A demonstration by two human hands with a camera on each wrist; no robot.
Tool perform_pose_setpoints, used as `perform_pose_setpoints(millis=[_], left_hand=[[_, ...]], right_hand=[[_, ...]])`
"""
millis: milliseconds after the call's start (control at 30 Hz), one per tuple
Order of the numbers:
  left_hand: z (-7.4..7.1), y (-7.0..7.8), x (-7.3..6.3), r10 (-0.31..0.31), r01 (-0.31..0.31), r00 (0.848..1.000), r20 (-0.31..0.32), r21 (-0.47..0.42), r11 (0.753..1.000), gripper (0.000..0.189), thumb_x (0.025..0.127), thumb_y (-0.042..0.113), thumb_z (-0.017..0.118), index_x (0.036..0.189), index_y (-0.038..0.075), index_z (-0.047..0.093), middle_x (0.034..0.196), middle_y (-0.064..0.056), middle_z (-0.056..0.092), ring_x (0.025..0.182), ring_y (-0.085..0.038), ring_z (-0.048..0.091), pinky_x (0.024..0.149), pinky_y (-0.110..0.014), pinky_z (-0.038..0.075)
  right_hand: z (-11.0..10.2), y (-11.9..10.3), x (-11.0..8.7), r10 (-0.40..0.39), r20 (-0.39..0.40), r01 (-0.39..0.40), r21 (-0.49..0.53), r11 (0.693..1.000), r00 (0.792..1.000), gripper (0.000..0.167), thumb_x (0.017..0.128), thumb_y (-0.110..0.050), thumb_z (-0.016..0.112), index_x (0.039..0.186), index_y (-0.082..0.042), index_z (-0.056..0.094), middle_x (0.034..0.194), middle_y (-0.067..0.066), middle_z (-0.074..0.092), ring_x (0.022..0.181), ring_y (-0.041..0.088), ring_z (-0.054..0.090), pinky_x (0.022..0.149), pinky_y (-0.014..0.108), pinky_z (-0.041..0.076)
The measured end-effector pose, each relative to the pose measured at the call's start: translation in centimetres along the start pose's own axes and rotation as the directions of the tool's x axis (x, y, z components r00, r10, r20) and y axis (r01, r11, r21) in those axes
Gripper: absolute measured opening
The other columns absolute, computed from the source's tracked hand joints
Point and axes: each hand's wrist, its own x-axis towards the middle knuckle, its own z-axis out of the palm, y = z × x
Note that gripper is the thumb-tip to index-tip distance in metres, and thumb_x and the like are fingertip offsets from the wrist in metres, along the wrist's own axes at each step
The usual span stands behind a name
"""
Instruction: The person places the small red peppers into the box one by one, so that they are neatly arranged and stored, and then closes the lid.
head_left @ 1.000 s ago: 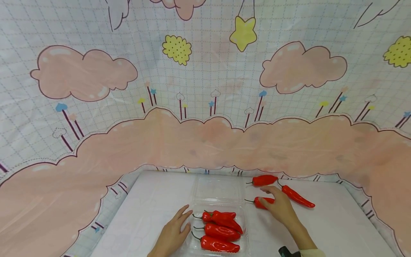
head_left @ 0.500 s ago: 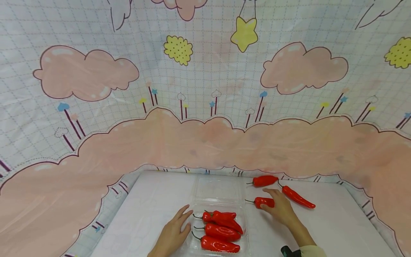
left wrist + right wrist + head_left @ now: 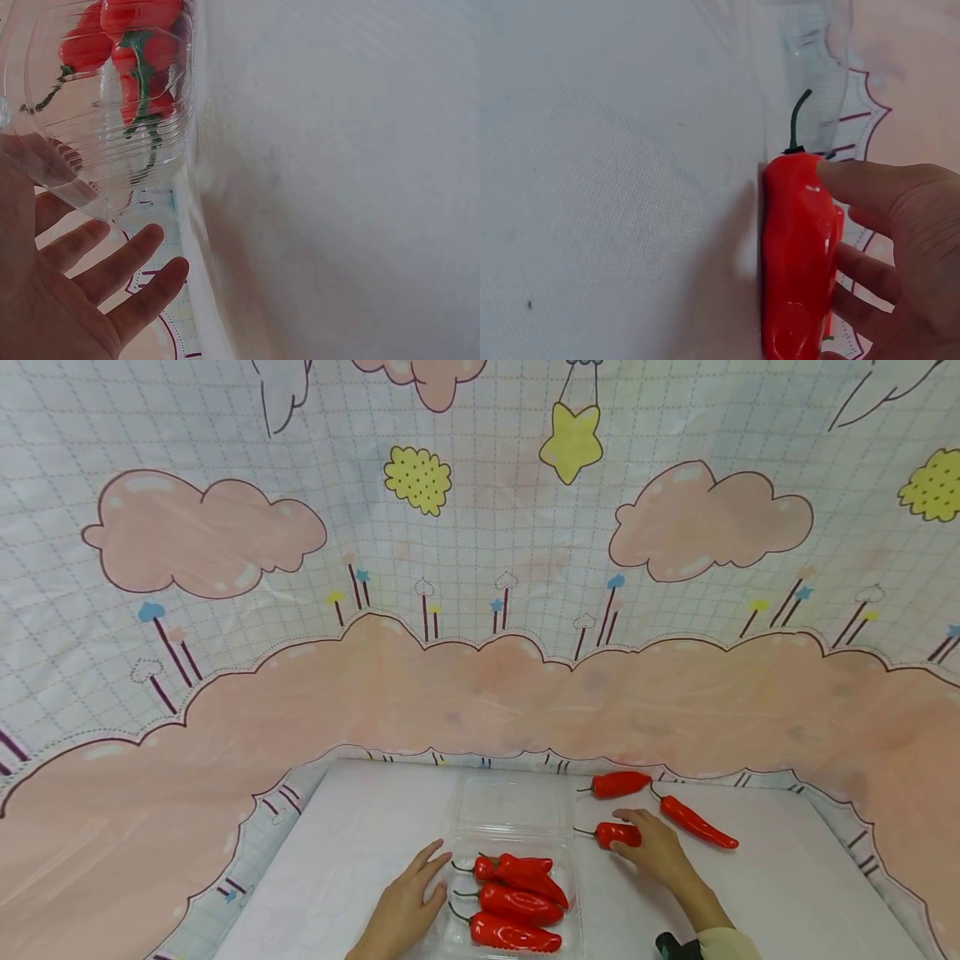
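My right hand (image 3: 660,856) is around a glossy red chili pepper (image 3: 604,836) lying on the white tabletop right of the box. In the right wrist view, the thumb (image 3: 855,180) lies against the pepper's stem end and the other fingers meet its side; its dark green stem points away. To the left, my left hand (image 3: 405,902) rests with fingers spread and fairly straight beside a clear plastic box (image 3: 574,922), fingertips right at its edge. Several red peppers (image 3: 519,903) lie in the box, stems to the left. The left wrist view shows them through the clear wall.
The box's clear lid (image 3: 512,803) lies folded back behind it. Another red pepper (image 3: 619,784) sits at the table's back edge, and a long red pepper (image 3: 697,822) lies right of my right hand. A cloud-printed cloth (image 3: 480,693) hangs behind the table.
My right hand has lowered slightly, and its thumb and fingers have drawn in around the pepper. The left hand and the box have stayed in place.
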Motion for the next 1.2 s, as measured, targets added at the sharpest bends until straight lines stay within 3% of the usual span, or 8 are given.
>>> perform_pose_setpoints(millis=[533,900,1200], left_hand=[[0.2,0.1,-0.1,0.007,-0.007,1.0,-0.022,0.003,1.0,0.04,0.091,0.02,0.065,0.13,0.018,0.063,0.146,0.002,0.053,0.104,-0.02,0.069,0.085,-0.045,0.057],[0.2,-0.1,0.0,0.005,-0.005,1.0,0.002,-0.006,1.0,0.04,0.092,0.021,0.064,0.132,0.018,0.062,0.147,0.001,0.052,0.104,-0.021,0.068,0.085,-0.046,0.057],[0.3,0.0,0.0,0.005,-0.004,1.0,-0.025,0.014,1.0,0.04,0.09,0.02,0.065,0.131,0.018,0.063,0.146,0.001,0.053,0.102,-0.018,0.069,0.083,-0.043,0.057]], right_hand=[[0.6,0.8,0.1,0.1,0.062,-0.102,0.031,0.994,0.993,0.052,0.082,-0.021,0.079,0.129,-0.013,0.061,0.122,0.011,0.063,0.111,0.031,0.057,0.096,0.058,0.049],[0.2,0.9,-0.6,0.069,0.016,-0.069,0.025,0.997,0.997,0.053,0.08,-0.022,0.08,0.129,-0.012,0.061,0.118,0.009,0.064,0.108,0.028,0.059,0.096,0.056,0.05],[-1.1,-0.3,-1.3,0.02,-0.05,-0.018,0.056,0.998,0.999,0.054,0.081,-0.02,0.08,0.13,-0.013,0.061,0.121,0.01,0.064,0.109,0.028,0.058,0.094,0.052,0.054]])
